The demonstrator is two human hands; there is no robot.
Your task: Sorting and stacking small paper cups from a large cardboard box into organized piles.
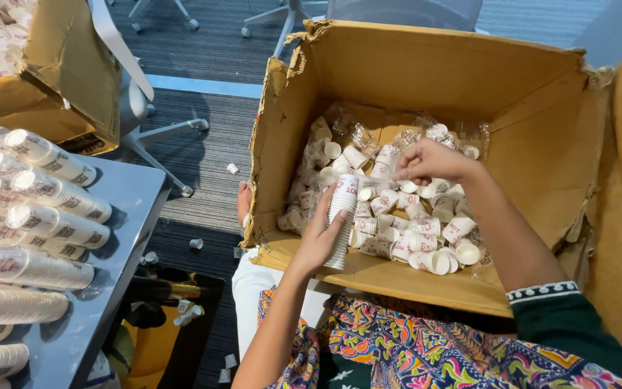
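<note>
Left hand [319,234] is clamped round a tall nested stack of small white paper cups [342,216], held upright at 9 o'clock inside the torn brown corrugated cardboard box [426,68]. Right hand [430,160], fingers pinched together, picks among the loose white paper cups with red print [412,223] at box centre.

Progress, judged: part-way. Many finished sleeves of stacked cups [52,191] lie on the grey metal desk [127,216] at 9 o'clock; dozens remain loose.

Cups thin, tapered, rolled-rim; crinkled clear plastic wrap [437,133] at 12 o'clock.
</note>
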